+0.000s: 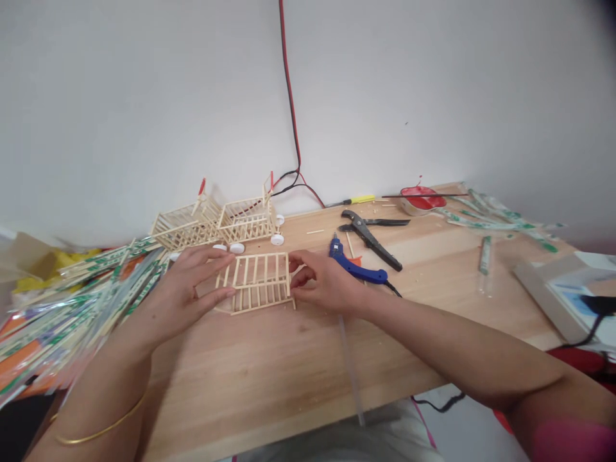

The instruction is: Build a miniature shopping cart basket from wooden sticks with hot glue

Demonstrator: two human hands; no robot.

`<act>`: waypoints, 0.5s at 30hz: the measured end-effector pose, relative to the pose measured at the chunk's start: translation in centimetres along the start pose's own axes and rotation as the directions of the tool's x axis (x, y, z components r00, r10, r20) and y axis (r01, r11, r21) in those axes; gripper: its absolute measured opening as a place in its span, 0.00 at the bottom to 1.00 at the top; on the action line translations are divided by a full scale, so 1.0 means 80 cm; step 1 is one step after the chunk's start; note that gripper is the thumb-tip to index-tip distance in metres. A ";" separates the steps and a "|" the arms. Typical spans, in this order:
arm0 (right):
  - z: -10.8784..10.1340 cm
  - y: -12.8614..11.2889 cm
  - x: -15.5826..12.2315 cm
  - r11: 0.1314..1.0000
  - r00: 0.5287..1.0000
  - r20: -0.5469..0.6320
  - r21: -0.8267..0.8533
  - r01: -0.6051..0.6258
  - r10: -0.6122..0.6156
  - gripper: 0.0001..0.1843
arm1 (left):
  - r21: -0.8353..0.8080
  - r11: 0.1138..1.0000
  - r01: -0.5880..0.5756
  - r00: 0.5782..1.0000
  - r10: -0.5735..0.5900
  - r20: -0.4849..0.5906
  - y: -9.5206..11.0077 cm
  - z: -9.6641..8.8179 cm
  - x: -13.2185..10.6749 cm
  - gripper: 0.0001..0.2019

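A small basket frame of thin wooden sticks (262, 269) rests on the wooden table between my hands. My left hand (192, 285) is at its left end, thumb and fingers on either side of the end sticks. At the right end, my right hand (320, 279) pinches the frame with curled fingertips. Just behind stand two small stick-built carts, one at the left (180, 224) and one nearer the middle (245, 221), with white wheels and red-tipped handles. A blue glue gun (359, 266) lies beside my right hand.
Black-handled pliers (373, 240) lie behind the glue gun. Wrapped sticks (86, 321) are heaped at the left, with more wrappers (505, 218) at the far right. A red-stained dish (421, 200) has a thin rod across it. A clear glue stick (351, 372) overhangs the front edge.
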State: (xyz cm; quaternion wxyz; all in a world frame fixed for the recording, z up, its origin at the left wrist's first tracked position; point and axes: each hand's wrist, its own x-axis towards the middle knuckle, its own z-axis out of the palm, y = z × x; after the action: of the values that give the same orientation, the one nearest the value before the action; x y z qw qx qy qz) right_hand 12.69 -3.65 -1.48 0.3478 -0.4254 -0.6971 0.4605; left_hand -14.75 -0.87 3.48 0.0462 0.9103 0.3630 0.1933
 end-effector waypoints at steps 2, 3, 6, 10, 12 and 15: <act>-0.001 0.004 0.000 0.999 1.000 0.023 0.035 0.007 -0.008 0.23 | 0.005 1.000 -0.005 1.000 0.005 0.000 -0.001 0.000 -0.001 0.22; -0.002 0.006 0.001 0.999 0.999 0.037 0.053 0.009 -0.011 0.24 | 0.006 1.000 -0.005 1.000 0.005 0.000 -0.001 0.000 -0.001 0.22; -0.005 0.011 0.004 0.994 0.998 0.062 0.104 0.010 -0.017 0.21 | 0.000 1.000 -0.012 1.000 0.012 -0.004 -0.001 0.001 -0.001 0.22; -0.006 0.013 0.013 0.991 1.000 -0.014 0.131 0.014 -0.012 0.13 | -0.002 1.000 -0.016 1.000 0.016 -0.010 0.000 0.001 0.000 0.22; -0.005 0.013 0.017 0.990 0.998 -0.056 0.141 0.009 -0.001 0.10 | 0.001 1.000 -0.017 1.000 0.017 -0.008 0.000 0.001 0.001 0.21; -0.004 0.013 0.022 0.990 0.996 -0.087 0.141 0.003 0.009 0.08 | 0.004 1.000 -0.025 1.000 0.025 -0.004 0.000 0.001 0.002 0.21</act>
State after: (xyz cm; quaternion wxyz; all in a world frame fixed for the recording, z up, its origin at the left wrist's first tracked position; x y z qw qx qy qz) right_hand 12.59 -1.73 -2.20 0.4062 -0.4207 -0.6465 0.4900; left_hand -14.61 -0.78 3.43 0.0413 0.9145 0.3519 0.1953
